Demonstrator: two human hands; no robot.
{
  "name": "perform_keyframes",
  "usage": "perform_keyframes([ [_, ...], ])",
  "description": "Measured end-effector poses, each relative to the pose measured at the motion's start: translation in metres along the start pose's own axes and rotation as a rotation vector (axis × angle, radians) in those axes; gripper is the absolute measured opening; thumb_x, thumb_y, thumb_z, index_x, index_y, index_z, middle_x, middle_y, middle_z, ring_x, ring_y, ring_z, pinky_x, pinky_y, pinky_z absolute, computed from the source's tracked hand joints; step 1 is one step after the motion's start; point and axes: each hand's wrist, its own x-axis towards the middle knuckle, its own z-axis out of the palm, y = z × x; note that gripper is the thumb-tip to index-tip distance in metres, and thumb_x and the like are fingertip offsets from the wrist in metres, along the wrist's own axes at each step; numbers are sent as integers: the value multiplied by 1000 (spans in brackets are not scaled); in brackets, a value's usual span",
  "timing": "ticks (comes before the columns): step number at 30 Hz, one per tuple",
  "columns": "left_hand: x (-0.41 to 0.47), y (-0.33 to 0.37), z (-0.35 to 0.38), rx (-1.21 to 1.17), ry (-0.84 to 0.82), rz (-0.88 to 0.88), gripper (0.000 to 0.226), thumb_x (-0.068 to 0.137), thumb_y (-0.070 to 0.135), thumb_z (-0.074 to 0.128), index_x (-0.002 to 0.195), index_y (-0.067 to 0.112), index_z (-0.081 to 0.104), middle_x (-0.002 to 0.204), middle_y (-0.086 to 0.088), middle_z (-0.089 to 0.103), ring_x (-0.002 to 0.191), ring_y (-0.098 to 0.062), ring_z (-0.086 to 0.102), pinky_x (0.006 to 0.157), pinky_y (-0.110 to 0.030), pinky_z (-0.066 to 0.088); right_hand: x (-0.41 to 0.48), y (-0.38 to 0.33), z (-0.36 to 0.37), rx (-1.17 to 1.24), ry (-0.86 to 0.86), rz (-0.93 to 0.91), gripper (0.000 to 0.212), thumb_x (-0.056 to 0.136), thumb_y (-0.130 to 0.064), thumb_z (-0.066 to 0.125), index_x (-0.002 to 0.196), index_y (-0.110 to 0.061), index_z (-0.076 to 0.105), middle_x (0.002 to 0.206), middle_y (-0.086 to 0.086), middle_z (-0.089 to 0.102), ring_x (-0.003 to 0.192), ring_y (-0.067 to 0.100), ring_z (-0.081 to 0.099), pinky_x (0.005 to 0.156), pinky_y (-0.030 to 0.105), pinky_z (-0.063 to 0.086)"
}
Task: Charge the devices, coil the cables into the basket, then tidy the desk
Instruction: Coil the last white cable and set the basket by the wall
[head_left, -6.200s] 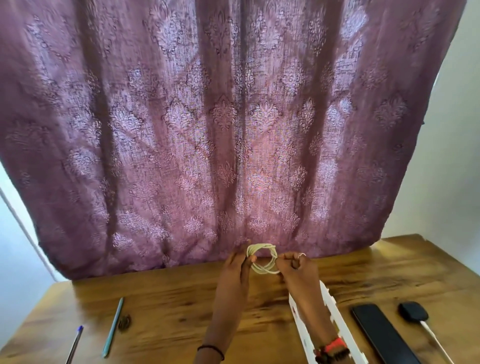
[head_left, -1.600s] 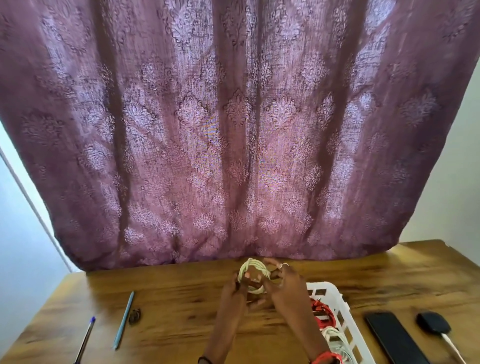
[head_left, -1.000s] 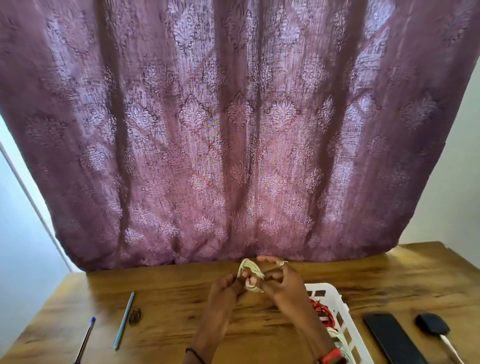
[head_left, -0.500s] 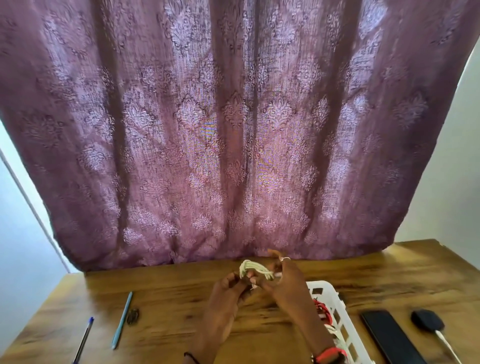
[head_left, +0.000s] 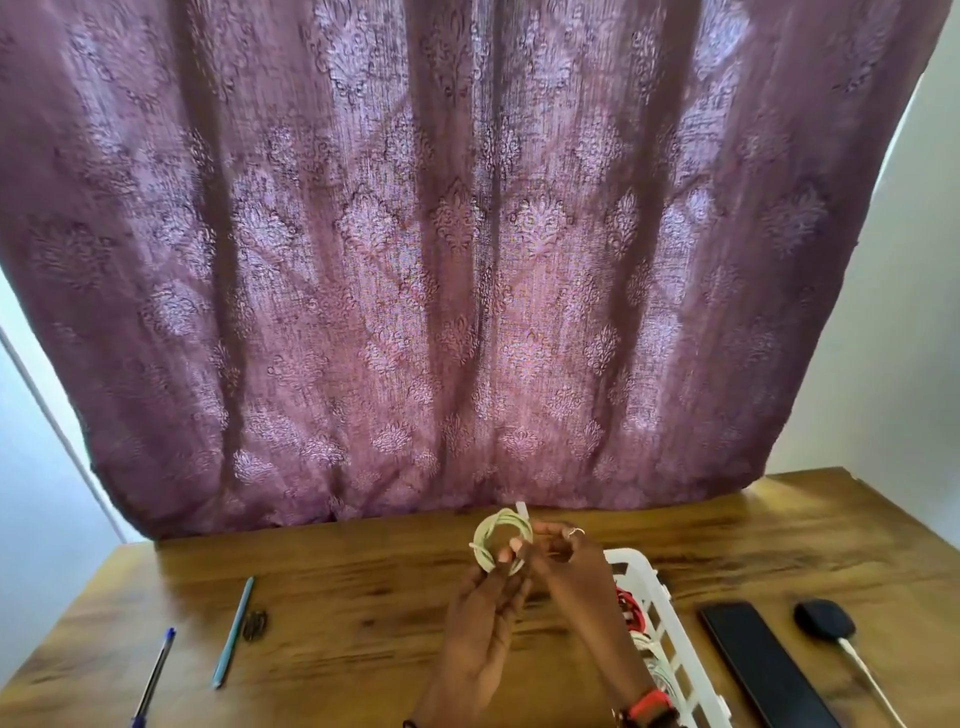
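Hands meet above the middle of the brown wooden desk (head_left: 363, 597), and between them you hold a small coil of pale cream cable (head_left: 493, 530), raised off the wood. Your left hand (head_left: 480, 629) comes up from below, and its fingertips pinch the lower edge of the coil. Your right hand (head_left: 569, 569), with a thin ring on one finger, curls in from the right and pinches the coil's right side. A short stub of the cable sticks up from the top of the loop.

Just right of your right hand stands a white slotted plastic basket (head_left: 641, 569), its near end cut off by the frame. A red cable (head_left: 626, 605) lies inside it. Right of the basket a flat black rectangular phone (head_left: 763, 670) lies on the desk. Beside that sits a dark rounded device (head_left: 823, 617) with a white cord (head_left: 865, 678) running from it toward you.

On the left side of the desk lie a slim teal pen (head_left: 234, 631), a small dark clip (head_left: 255, 623) just beside it, and a blue-capped pen (head_left: 153, 675) nearer the edge. A purple patterned curtain (head_left: 467, 260) hangs behind the desk.
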Motion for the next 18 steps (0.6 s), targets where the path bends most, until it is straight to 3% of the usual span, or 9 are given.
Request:
perform_keyframes([
  [2,-4,-10,2,41,-32,-22,21,88,3,55,108,0,62,102,-13,71,89,-19,69,76,-26,55,0,4,-7,0,-11,28,20,76,-26,75,89,-27,60,77,-12,68,74,0,65,67,19,51],
  [4,-7,-20,2,92,-55,-54,25,88,1,56,112,1,61,108,-12,69,100,-19,66,81,-27,53,2,13,-18,9,-19,60,21,76,-17,75,93,-21,63,79,-8,69,79,7,67,75,28,55],
  [7,-9,-37,-1,209,-98,-116,30,86,-6,56,113,4,61,109,-10,69,93,-13,67,84,-26,49,4,28,-38,-28,-17,93,24,74,-8,73,95,-17,67,83,0,71,83,16,68,83,39,56],
  [10,-11,-52,-1,318,-124,-172,29,82,-9,59,107,6,62,102,-8,68,86,-11,66,80,-25,49,3,40,-61,-101,-27,135,23,73,-5,72,95,-12,71,83,-1,72,80,12,68,76,30,56],
  [14,-12,-69,0,449,-109,-183,28,81,-5,63,108,4,61,95,-7,68,81,-9,64,68,-17,51,-3,53,-98,-227,-100,98,24,74,-1,70,77,-24,72,65,-14,69,67,-4,65,67,21,54],
  [18,-8,-87,-1,583,-53,-111,21,82,-3,63,99,11,66,93,-3,71,87,-12,62,67,-18,48,0,72,-126,-450,-145,101,24,75,7,64,96,-1,71,80,1,71,68,-4,63,61,10,47],
])
